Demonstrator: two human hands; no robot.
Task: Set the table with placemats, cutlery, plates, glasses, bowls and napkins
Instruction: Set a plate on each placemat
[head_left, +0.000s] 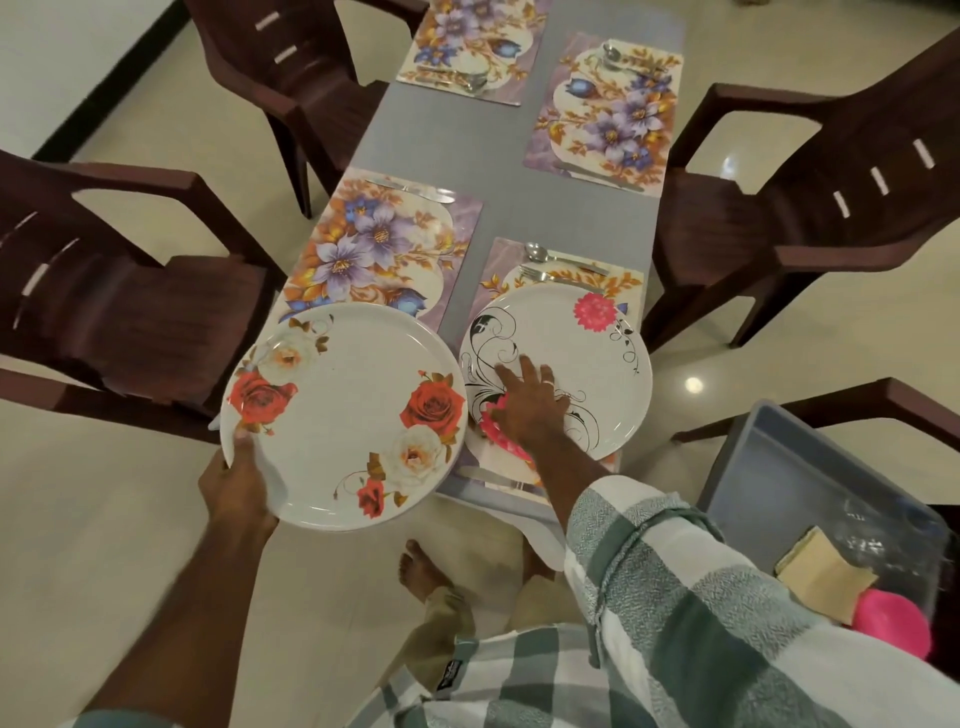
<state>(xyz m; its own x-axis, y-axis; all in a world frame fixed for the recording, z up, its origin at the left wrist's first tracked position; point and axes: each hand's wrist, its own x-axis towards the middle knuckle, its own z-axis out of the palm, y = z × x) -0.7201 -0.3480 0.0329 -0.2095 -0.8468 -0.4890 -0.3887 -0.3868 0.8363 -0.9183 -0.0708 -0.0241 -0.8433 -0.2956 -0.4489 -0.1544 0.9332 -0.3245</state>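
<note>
The left hand (236, 486) holds a white plate with red roses (343, 415) by its rim, fingers curled under it, thumb on top. This plate hangs over the near left corner of the grey surface (519, 208), hiding part of the flower placemat (374, 244). The right hand (524, 408) rests flat, fingers spread, on a white plate with pink flowers (571, 353) that sits on the near right placemat (498, 260), beside a fork (550, 278) and spoon (550, 254). A blurry knife (493, 477) lies below. The small tag on the checked shirt (675, 623) is too blurry to read.
</note>
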